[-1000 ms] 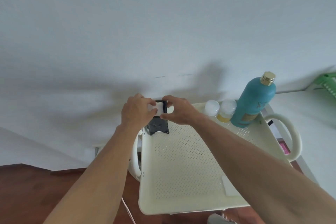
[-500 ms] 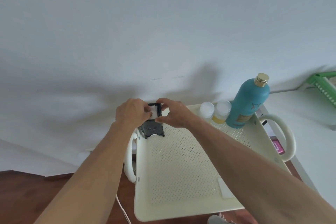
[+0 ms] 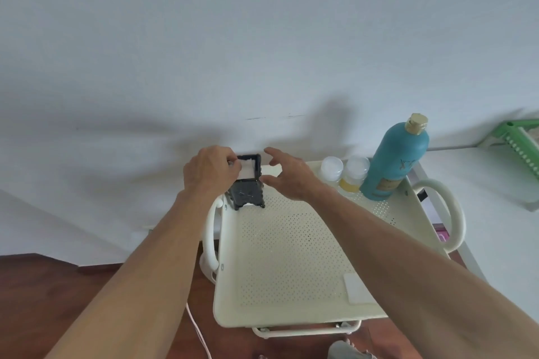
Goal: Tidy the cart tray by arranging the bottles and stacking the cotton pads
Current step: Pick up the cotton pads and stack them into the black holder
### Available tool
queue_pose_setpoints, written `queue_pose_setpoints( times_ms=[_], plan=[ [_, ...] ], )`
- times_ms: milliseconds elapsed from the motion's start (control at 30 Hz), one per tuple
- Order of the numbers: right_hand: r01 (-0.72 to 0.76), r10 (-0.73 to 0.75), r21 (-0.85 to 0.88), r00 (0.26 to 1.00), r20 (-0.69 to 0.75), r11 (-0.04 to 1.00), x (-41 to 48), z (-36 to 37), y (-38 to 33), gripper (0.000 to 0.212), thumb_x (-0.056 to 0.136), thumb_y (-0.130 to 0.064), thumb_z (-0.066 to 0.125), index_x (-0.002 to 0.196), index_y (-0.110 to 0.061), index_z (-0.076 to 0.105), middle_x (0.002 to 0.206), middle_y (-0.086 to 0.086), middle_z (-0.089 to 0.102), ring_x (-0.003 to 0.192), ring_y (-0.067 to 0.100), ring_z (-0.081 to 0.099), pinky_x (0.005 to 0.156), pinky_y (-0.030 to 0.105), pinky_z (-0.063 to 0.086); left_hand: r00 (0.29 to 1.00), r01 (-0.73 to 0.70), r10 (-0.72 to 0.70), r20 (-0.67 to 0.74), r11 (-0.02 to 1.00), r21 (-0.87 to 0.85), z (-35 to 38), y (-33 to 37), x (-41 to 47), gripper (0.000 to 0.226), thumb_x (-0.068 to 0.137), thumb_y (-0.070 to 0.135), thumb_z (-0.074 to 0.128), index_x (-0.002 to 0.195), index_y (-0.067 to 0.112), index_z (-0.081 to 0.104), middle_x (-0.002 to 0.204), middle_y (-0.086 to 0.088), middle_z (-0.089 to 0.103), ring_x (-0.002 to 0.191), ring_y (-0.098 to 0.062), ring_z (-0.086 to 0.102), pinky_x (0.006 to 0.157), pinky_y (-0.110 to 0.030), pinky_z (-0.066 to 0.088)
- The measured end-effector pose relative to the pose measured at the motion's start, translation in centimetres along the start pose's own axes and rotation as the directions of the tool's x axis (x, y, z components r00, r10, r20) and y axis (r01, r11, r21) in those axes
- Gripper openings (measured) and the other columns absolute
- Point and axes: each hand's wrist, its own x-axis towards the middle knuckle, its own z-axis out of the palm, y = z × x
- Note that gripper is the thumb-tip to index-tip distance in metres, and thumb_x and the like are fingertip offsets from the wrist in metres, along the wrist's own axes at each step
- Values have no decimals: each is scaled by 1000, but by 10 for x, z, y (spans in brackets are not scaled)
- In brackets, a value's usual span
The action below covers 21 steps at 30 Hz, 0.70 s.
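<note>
While the cream perforated metal cart tray is nearly bare, the tall teal bottle with a gold cap stands at its 1 o'clock corner, two small white-capped bottles touching beside it. At 11 o'clock, the left hand pinches white cotton pads into a small black square holder; the right hand hovers open-fingered, apart. A push could tip that unsupported holder. One flat white cotton pad lies alone at 5 o'clock, easily missed.
</note>
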Motion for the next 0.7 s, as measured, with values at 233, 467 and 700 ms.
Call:
queue_pose_setpoints(
  times_ms=[233,467,700],
  plan=[
    [-42,37,-54,995,-90,998,-47,-21,30,58,89,-34,62,142,-25,38,122,0,61,103,22,58,94,34,40,997,-41,33,-74,992,-120,9,34,-40,14,85,28,58,89,25,71,99,1,68,85,-27,62,66,-32,46],
    [-187,175,-67,973,-150,980,-108,-39,76,53,89,-32,62,139,-25,43,118,0,63,92,15,54,92,33,41,988,-132,143,53,977,-170,60,75,-87,26,87,32,56,110,23,64,109,4,64,95,-18,61,73,-33,48],
    [-373,364,-41,920,-145,927,-168,-44,129,45,89,-30,62,132,-22,51,113,3,66,109,22,56,93,33,40,916,-193,221,334,974,-117,109,115,-124,31,84,39,60,113,28,60,110,5,65,99,-20,61,76,-33,46]
  ],
)
